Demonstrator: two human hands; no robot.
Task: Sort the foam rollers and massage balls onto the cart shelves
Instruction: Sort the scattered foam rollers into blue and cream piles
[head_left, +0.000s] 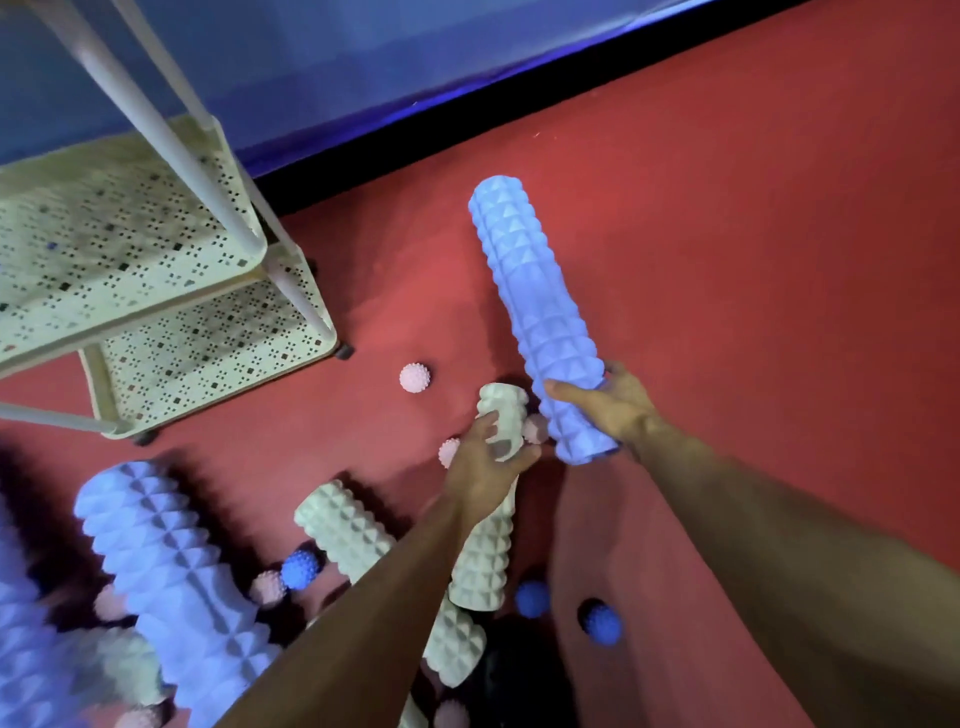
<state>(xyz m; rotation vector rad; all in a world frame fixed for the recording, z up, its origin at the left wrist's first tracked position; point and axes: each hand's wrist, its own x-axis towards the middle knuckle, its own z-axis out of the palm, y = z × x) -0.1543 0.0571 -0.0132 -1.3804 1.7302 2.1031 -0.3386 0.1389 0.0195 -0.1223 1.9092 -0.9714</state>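
Progress: early, by my reading. Cart (156, 291) stands far left; both visible perforated shelves look bare, nothing sorted yet. Right hand (615, 402) has fingers wrapped around the near end of a long blue roller (535, 306), lifted clear of the red floor (727, 234). Left hand (485, 467) has fingers curled around the upper part of a pale green roller (491, 499). Still on the floor, near left: a large blue roller (166, 561), another green roller (345, 530), pink spiky ball (414, 378) near the cart, blue balls (300, 569) scattered. Almost all remains.
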